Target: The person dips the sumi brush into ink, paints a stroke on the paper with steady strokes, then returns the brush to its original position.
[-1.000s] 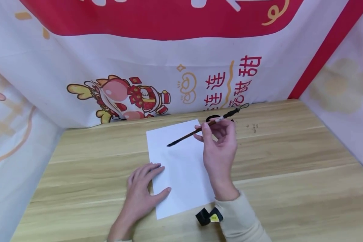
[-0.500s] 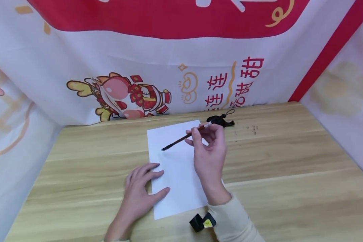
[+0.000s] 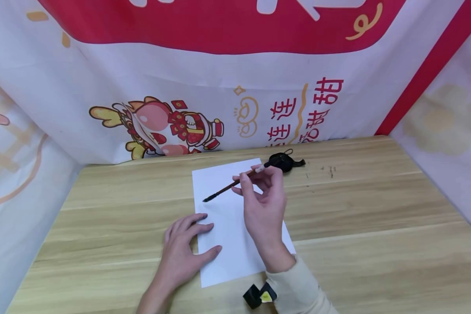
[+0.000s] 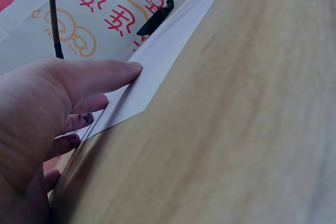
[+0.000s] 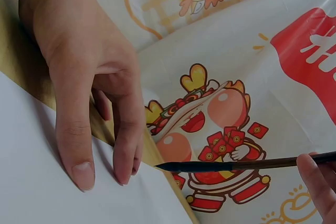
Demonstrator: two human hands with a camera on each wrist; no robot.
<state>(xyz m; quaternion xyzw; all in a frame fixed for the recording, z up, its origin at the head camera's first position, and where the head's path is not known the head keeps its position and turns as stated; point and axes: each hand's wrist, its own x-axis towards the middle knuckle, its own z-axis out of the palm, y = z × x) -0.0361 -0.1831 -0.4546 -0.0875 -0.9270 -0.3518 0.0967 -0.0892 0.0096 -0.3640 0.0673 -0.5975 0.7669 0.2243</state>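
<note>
A white sheet of paper [image 3: 235, 253] lies on the wooden table, its left edge under the fingers of my left hand [image 3: 182, 250]. That hand rests with thumb and fingers spread, and dark smudges mark its fingertips in the left wrist view. My right hand [image 3: 264, 209] pinches a writing brush [image 3: 224, 189] by its brown handle, over the upper part of the sheet. The dark brush tip slants down to the left, close over the paper's upper left area. In the right wrist view the brush [image 5: 210, 166] points at the left hand's fingertips [image 5: 124, 174].
Behind the right hand, at the paper's top right corner, sits a rounded black object [image 3: 284, 162] with a short projection. Small dark marks stain the table [image 3: 357, 196] beside it. A printed cloth [image 3: 204, 69] hangs along the table's back edge. A black camera [image 3: 259, 295] sits at the right wrist.
My right hand and the brush have moved left and toward me over the paper, uncovering the black object behind. The left hand has stayed in place on the sheet.
</note>
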